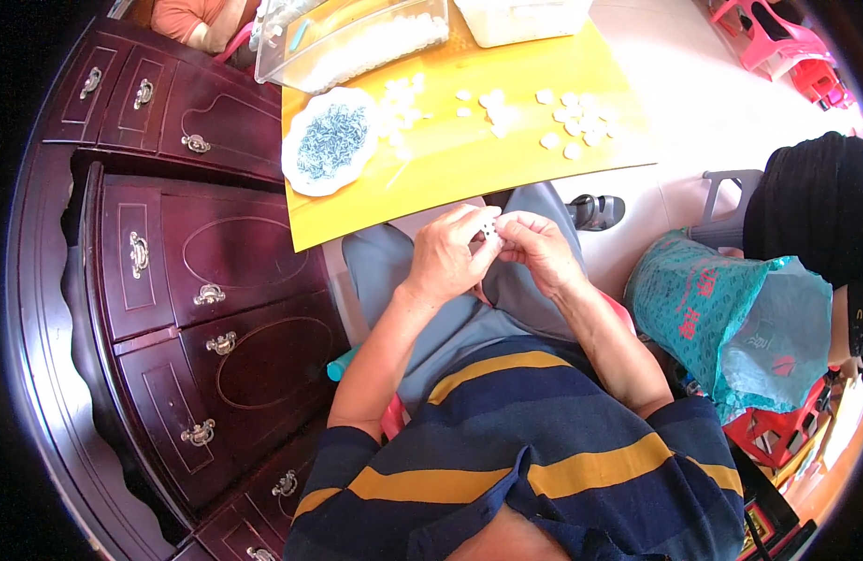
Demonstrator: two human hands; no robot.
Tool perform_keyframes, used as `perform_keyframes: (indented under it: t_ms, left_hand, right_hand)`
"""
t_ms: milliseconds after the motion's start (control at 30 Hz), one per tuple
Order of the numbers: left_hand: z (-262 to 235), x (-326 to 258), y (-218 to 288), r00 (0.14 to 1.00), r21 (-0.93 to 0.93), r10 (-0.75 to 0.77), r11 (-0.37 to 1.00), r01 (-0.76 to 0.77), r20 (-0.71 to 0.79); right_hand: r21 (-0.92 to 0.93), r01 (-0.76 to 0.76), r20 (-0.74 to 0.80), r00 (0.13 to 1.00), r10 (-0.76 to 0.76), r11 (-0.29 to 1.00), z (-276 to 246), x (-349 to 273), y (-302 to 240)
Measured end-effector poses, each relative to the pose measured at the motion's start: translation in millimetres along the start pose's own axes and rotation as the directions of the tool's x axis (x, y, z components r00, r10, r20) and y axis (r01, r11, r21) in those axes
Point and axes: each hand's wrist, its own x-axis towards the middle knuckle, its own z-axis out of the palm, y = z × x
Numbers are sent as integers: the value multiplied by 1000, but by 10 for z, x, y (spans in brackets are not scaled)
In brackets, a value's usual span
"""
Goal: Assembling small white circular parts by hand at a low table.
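While a dark wooden cabinet (179, 309) stands at your left, your left hand (447, 257) and right hand (541, 248) pinch one small white piece (489, 228) between fingertips over your lap. You seem mid-assembly; next calls for steady, fine alignment.

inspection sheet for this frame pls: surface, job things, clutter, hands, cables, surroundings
Surface: yellow board, mostly bare near the front edge.
Job's things: small white part held between both hands; loose white parts; plate of blue-grey bits.
Clutter: clear bins at far edge.
Hands: left hand and right hand, fingers pinching the part.
Cables: nothing seen.
Surroundings: dark wood cabinet, teal bag, pink stool.
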Motion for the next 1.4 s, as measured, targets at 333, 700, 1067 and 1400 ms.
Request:
perform_keyframes:
  t_ms: [333, 700, 1067, 1400]
  left_hand:
    - [-7, 40, -6, 999, 29, 36, 999, -36, 4]
    - [45, 9, -50, 997, 68, 73, 995, -72, -21]
    - [-65, 19, -37, 996, 77, 72, 995, -68, -52]
    - [-952, 216, -738, 936, 504, 12, 845, 180, -353]
  right_hand:
    - [-34, 79, -27, 996, -80, 996, 11, -3, -2]
    - [-91, 140, -57, 988, -145, 986, 15, 0, 66]
    - [-89, 112, -17, 993, -114, 990, 8, 66, 122]
    - [-71, 80, -20, 996, -82, 994, 10, 5, -27]
